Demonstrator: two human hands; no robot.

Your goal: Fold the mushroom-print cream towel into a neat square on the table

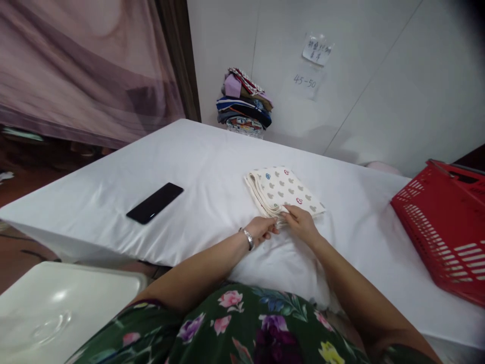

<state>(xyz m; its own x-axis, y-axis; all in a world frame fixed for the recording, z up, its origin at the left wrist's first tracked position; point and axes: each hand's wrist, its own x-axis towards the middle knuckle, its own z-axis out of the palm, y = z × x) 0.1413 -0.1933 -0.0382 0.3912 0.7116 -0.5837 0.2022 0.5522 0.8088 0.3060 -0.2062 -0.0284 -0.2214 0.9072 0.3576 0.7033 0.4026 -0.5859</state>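
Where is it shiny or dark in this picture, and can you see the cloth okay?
In the head view, glare shows on the glossy white surface at lower left, with a small glint on the black phone; the head view's top right corner is dark, but the print on the folded cloth shows clearly there.

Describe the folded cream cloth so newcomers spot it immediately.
On the white-draped table, look between the black smartphone and red basket. The left hand and right hand hold the near edge of the folded cream cloth. Unlike both neighbours, it bears small grey, red and blue motifs.
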